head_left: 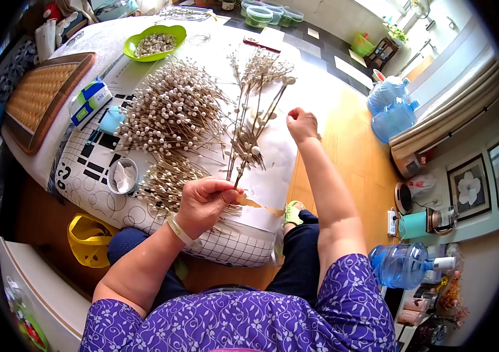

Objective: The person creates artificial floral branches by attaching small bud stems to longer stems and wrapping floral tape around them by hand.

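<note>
My left hand [207,202] pinches the lower ends of thin brown artificial stems with white buds [249,135], which point away from me over the bed's edge. A strip of tan tape [249,202] trails from its fingertips to the right. My right hand [303,125] is raised to the right of the stems, its fingers closed; what they hold, if anything, is hidden. Left of the held stems lies a large heap of white-budded stems [170,108]. A smaller bundle of slim-budded stems [170,182] is nearer my left hand.
A green bowl [138,54] of small pale pieces stands at the back. Along the left are a white cup [123,176], a tissue pack [90,102] and a framed cushioned mat [50,97]. A red phone [261,44] lies behind. Water bottles [399,266] stand right.
</note>
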A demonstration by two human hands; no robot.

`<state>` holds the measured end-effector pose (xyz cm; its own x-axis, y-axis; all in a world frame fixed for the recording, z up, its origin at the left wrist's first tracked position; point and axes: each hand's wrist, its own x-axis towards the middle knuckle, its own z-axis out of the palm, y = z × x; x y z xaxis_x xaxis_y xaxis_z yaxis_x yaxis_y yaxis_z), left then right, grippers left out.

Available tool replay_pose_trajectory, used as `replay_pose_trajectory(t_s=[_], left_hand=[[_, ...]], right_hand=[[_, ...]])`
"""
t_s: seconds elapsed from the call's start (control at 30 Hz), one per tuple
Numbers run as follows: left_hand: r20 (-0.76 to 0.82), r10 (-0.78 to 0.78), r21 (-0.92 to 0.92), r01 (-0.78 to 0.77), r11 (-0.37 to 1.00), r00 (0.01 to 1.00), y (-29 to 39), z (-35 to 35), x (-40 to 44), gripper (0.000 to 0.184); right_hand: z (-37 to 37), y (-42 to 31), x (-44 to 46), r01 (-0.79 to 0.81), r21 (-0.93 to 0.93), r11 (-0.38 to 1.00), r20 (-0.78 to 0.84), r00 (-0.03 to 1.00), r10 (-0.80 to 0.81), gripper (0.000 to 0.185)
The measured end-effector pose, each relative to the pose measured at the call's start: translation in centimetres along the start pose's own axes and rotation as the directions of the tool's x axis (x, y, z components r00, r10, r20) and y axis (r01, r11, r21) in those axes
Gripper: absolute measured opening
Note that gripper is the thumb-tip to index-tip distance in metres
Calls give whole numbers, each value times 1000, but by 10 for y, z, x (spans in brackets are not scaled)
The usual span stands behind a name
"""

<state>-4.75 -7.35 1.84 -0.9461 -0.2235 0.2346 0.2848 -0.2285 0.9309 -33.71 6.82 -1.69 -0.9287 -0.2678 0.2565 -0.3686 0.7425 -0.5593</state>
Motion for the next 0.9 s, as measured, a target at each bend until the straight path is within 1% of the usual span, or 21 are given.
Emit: replay_pose_trajectory(t_s=[0.07, 0.1, 0.13, 0.2, 0.27, 0.33, 0.37, 0.4, 0.43, 0.47, 0.5, 0.53, 0.57, 0.6, 0.67, 0.7, 0.77, 0.8, 0.87, 0.9], left_hand=[[-2, -3, 7, 3, 1000, 1000, 0, -1, 1, 5], [28, -4, 56, 2, 998, 1000, 3, -2, 2, 5], [57, -8, 103, 2, 995, 998, 4, -3, 1, 5], [55, -4, 99, -2, 995, 998, 4, -4, 0, 5], [67, 5, 78, -11, 997, 998, 6, -5, -1, 5], [63, 10, 41, -13, 999, 998, 9, -7, -1, 5], [79, -14, -13, 15, 1000, 997, 10, -7, -2, 6], [101, -40, -67, 46, 997, 994, 11, -7, -4, 6], [115, -49, -132, 64, 989, 992, 10, -8, -5, 7], [117, -44, -137, 60, 989, 992, 11, -8, -5, 7], [141, -61, -185, 87, 979, 988, 11, -8, -6, 7], [166, -77, -230, 115, 966, 983, 12, -7, -6, 7], [172, -101, -190, 134, 973, 980, 15, -7, -7, 7], [199, -121, -195, 161, 967, 972, 21, -6, -7, 6], [232, -137, -171, 179, 969, 963, 24, -6, -8, 7], [235, -139, -169, 181, 969, 962, 24, -4, -8, 7], [258, -164, -180, 214, 960, 952, 24, -4, -10, 9], [257, -175, -175, 224, 959, 950, 23, -5, -10, 9], [283, -178, -201, 240, 950, 942, 19, -5, -10, 9], [291, -182, -227, 253, 941, 939, 20, -4, -9, 9]], right_hand=[[12, -4, 9, 9, -130, 992, -32, 999, -13, 15], [14, -6, 11, -10, -121, 993, -30, 1000, 6, 18], [15, -6, 12, -8, -157, 988, -12, 1000, 6, 22], [7, -18, 6, 9, -223, 975, 21, 1000, -4, 25], [-5, -25, -6, 35, -253, 967, 17, 999, -32, 26], [-20, -24, -16, 33, -186, 982, 0, 999, -33, 22], [-26, -23, -24, 2, 23, 1000, -24, 1000, -1, 20], [-35, -28, -38, -30, 233, 972, -41, 998, 41, 17], [-38, -35, -55, 65, 604, 794, -98, 995, -7, 13], [-49, -52, -74, 6, 743, 669, 3, 1000, -12, 13], [-64, -69, -95, -132, 787, 603, 207, 977, -56, 13], [-70, -82, -112, -195, 847, 494, 338, 916, -218, 14], [-76, -99, -128, -259, 840, 477, 433, 849, -303, 16], [-76, -105, -138, -328, 846, 421, 491, 788, -372, 21], [-65, -109, -149, -427, 861, 277, 505, 782, -366, 24], [-65, -109, -150, -426, 862, 274, 503, 784, -365, 24], [-61, -110, -151, -490, 857, 161, 506, 743, -438, 25], [-61, -110, -151, -496, 855, 152, 508, 743, -435, 25], [-64, -110, -151, -486, 853, 192, 518, 740, -430, 22], [-62, -107, -150, -474, 860, 191, 506, 744, -436, 18]])
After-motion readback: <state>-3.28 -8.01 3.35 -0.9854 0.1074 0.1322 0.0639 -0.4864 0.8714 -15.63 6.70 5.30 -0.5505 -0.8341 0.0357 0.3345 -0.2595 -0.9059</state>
